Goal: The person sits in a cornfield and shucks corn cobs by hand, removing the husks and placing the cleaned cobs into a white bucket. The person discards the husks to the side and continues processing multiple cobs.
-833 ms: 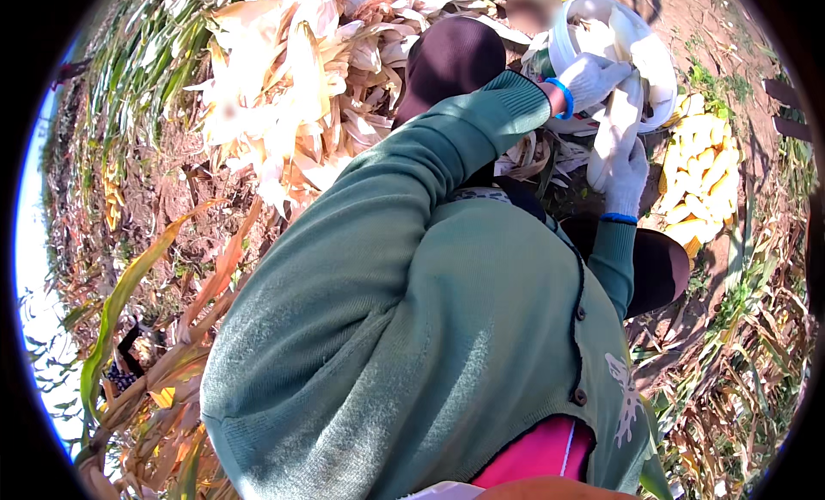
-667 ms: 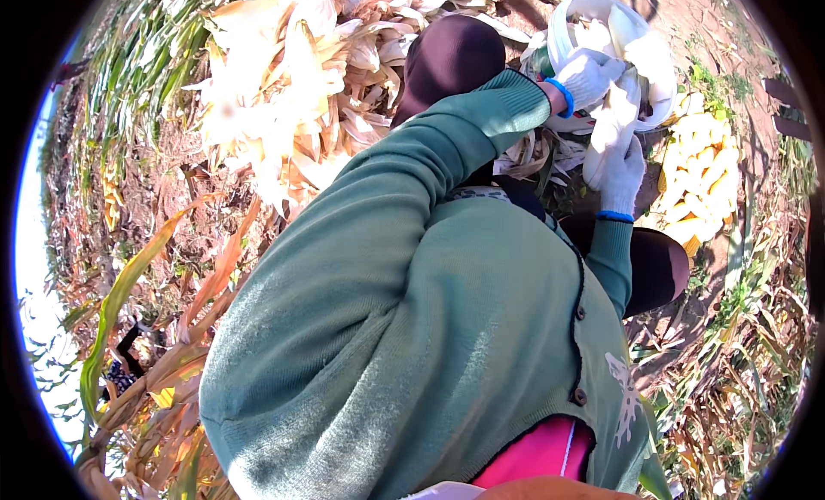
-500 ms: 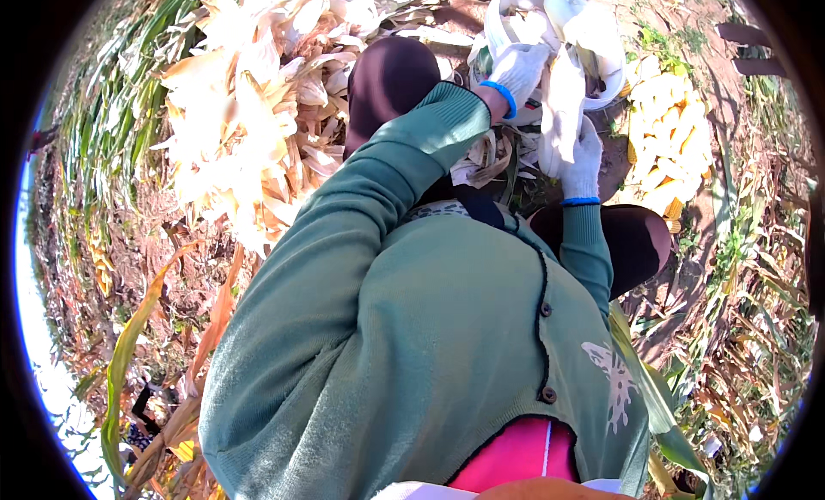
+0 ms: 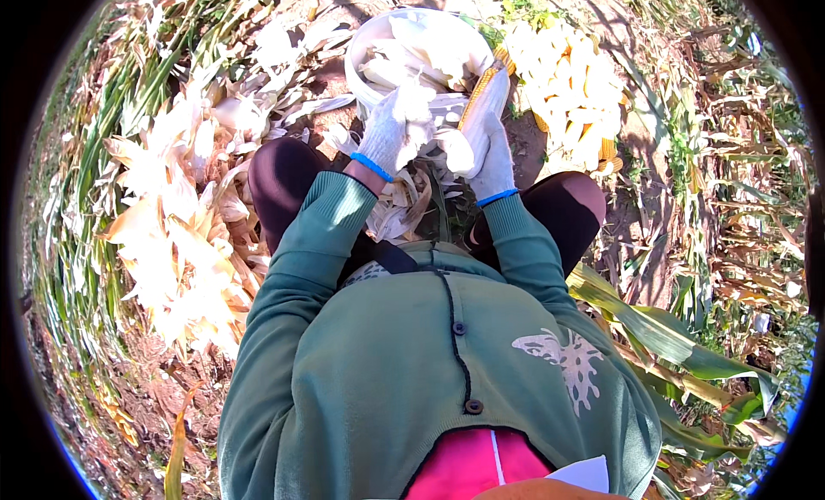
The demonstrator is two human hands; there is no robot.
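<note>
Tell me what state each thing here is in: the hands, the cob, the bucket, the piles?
Left hand: gloved, gripping pale husk leaves.
Right hand: gloved, closed around the corn cob.
Corn cob: yellow kernels partly bared, husk partly on.
White bucket: upright, holding husks.
Pile of yellow cobs: husked, heaped on the ground.
Pile of dry husks: loose, on the ground.

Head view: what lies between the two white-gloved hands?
Pale peeled husk of the yellow corn cob that the right hand holds; the left hand grips husk.
</note>
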